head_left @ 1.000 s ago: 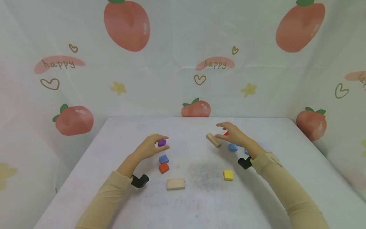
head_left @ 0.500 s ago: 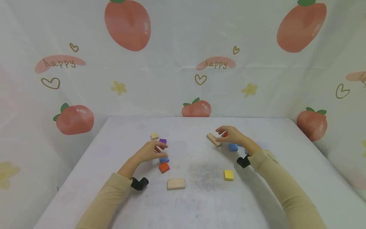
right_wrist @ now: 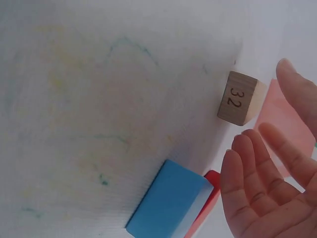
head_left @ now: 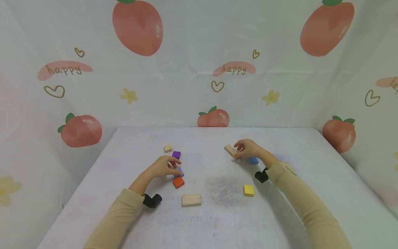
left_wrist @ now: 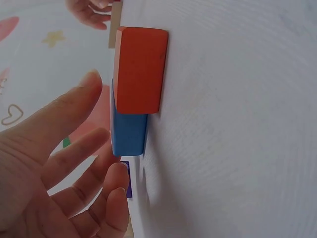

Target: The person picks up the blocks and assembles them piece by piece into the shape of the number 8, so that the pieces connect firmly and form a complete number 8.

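Note:
My left hand hovers beside a blue block, with thumb and bent fingers apart. An orange-red block lies on the near side of that blue one. Just beyond the hand sits a purple block. My right hand is over the near end of a long wooden block, whose end face shows 32 in the right wrist view. Its thumb and loosely bent fingers have a gap between them. Beside it are another blue block and a red block, the red hidden in the head view.
Nearer the front of the white table lie a flat wooden block and a yellow block. Farther back at left are small pale wooden blocks. A white cloth with printed peaches hangs behind the table.
My left hand has come down and nearer, from beside the purple block to the blue one. The right hand has lowered toward the long wooden block. The blocks have stayed in place.

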Available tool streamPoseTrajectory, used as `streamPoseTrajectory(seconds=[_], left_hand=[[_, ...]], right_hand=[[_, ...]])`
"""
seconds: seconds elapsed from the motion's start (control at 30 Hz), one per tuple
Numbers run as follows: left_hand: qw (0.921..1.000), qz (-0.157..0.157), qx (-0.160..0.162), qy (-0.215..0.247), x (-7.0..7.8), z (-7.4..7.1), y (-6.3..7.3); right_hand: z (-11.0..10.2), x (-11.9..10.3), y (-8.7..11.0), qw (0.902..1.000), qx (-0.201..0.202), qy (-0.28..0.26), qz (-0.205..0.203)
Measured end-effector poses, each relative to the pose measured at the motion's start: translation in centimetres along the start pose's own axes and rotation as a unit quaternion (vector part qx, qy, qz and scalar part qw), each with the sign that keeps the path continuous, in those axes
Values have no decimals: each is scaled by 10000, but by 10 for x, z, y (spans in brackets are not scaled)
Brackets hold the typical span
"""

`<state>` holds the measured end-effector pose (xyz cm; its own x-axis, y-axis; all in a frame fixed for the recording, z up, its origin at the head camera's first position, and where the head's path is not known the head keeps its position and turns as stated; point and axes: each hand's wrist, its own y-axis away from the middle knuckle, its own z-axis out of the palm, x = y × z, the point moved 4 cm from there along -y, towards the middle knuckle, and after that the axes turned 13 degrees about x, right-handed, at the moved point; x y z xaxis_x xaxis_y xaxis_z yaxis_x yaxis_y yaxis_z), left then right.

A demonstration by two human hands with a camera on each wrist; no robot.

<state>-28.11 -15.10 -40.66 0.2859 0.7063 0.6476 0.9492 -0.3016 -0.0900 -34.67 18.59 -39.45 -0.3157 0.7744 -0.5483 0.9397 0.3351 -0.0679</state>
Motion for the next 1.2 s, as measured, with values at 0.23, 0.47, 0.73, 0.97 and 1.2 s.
streamPoseTrajectory(seconds=[0.23,0.47,0.73,0.97,1.2], left_hand=[[9999,-20,-115,-27,-3,4,-1],[9999,26,-146,-12,-3,6,1],[9998,-74,-178,33,-4,7,1],[9998,-114,-162,43,-2,7,2],[9999,-13,-150,24,-2,8,2]], right_hand=[[4,3,-2,9999,-48,76,67],[7,1,-2,9996,-76,165,233],[8,1,-3,9993,-53,176,325],[7,0,-3,9994,6,273,201],[7,-3,-1,9996,66,259,72]])
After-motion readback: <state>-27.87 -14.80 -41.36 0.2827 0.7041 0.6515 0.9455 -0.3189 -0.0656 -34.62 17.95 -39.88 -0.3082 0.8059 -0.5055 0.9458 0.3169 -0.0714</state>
